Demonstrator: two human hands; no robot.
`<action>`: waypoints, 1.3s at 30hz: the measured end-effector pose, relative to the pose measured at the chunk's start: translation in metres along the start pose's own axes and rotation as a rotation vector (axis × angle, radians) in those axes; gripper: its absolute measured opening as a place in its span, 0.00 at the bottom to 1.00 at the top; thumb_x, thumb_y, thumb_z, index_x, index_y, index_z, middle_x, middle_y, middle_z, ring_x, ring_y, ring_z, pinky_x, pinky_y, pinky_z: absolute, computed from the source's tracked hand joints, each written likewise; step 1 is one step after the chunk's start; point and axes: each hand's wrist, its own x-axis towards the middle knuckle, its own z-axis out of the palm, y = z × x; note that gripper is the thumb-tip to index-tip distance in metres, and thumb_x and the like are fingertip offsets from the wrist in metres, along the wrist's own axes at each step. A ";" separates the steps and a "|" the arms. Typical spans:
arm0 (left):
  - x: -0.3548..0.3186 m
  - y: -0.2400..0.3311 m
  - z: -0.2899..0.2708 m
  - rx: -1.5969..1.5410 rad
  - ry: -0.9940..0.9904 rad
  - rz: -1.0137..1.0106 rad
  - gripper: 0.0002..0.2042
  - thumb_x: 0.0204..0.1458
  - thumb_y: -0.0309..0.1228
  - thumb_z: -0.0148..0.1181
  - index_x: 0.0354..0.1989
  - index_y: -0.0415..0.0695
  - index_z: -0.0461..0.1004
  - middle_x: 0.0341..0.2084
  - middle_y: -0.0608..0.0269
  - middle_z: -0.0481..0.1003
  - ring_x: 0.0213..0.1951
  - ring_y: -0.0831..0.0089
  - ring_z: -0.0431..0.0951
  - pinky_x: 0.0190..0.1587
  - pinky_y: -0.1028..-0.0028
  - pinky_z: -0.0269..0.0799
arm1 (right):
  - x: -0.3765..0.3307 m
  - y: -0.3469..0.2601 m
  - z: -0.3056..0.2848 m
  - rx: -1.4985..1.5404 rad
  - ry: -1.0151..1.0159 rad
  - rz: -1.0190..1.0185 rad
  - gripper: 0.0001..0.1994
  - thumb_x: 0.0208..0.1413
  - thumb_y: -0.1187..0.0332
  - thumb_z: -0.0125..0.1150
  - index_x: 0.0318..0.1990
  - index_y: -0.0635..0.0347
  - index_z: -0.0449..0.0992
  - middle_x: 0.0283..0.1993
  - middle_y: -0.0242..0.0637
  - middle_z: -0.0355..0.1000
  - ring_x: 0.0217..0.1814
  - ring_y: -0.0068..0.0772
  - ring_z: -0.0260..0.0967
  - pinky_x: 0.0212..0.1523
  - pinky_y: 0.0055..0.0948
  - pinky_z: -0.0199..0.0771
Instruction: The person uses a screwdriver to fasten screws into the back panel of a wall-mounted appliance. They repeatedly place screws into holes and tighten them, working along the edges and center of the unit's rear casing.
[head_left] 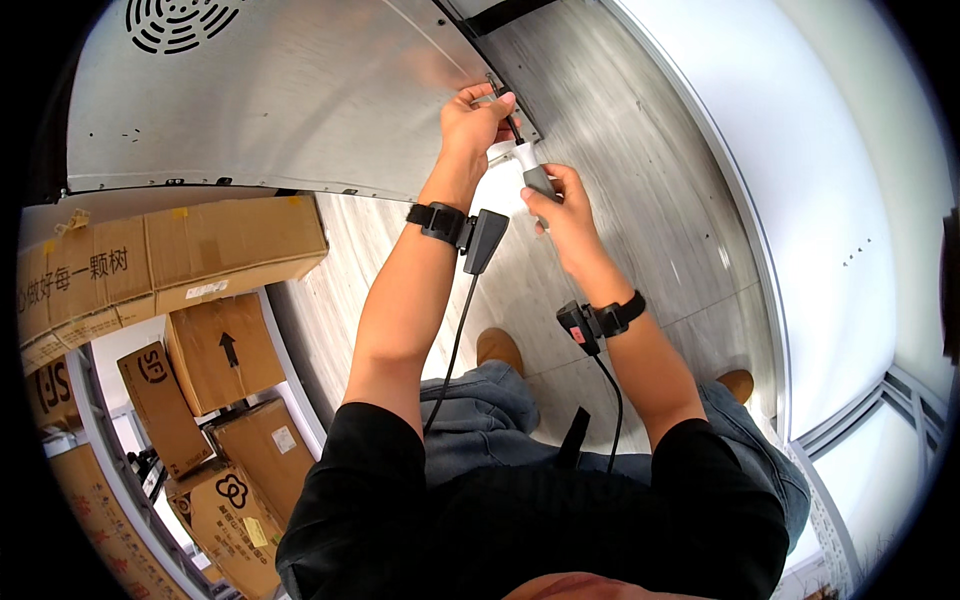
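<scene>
At one panel (300, 110), two hands (470, 127) (567, 212) seemingly hold one screwdriver (540, 181).

Head view: fisheye, left one of the pair worn on your head, pitched steeply down. Upright, unmirrored; your left is frame left. Your black shirt (520, 520) fills bottom centre, close to the lens. Line of sight runs down past it to your jeans (475, 405) and the floor (640, 290), which lies farther off. Your left hand (472, 128) and right hand (560, 210) sit upper centre, at middle range. Field very wide: takes in the metal panel (300, 100) upper left, boxes (225, 355) lower left, white panel (830, 200) right. Straight edges bow toward the rim; corners black.
</scene>
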 end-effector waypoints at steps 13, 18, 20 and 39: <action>-0.001 -0.001 0.001 -0.023 0.018 0.051 0.16 0.51 0.23 0.60 0.46 0.33 0.64 0.30 0.54 0.77 0.26 0.68 0.78 0.29 0.72 0.78 | 0.025 0.013 -0.006 -0.142 -0.102 0.033 0.17 0.53 0.68 0.60 0.49 0.63 0.67 0.37 0.34 0.70 0.36 0.28 0.69 0.37 0.29 0.72; -0.001 -0.004 0.003 0.096 0.098 0.111 0.19 0.47 0.24 0.65 0.45 0.33 0.65 0.25 0.58 0.75 0.24 0.69 0.77 0.26 0.72 0.76 | 0.030 0.022 0.005 -0.670 0.094 -0.350 0.19 0.44 0.67 0.69 0.41 0.66 0.71 0.32 0.37 0.69 0.32 0.27 0.67 0.32 0.28 0.69; 0.002 -0.007 0.002 0.114 0.135 0.131 0.18 0.45 0.23 0.66 0.42 0.32 0.67 0.23 0.58 0.73 0.23 0.71 0.77 0.24 0.72 0.76 | 0.031 0.024 0.005 -0.648 0.110 -0.340 0.18 0.42 0.66 0.71 0.38 0.67 0.72 0.32 0.38 0.69 0.29 0.29 0.67 0.29 0.29 0.67; 0.005 -0.013 0.000 -0.067 0.048 0.138 0.16 0.52 0.27 0.60 0.44 0.34 0.63 0.32 0.52 0.76 0.29 0.68 0.78 0.33 0.72 0.77 | 0.022 0.021 -0.017 0.161 -0.153 0.115 0.18 0.57 0.72 0.53 0.54 0.65 0.63 0.43 0.40 0.67 0.40 0.29 0.70 0.37 0.30 0.79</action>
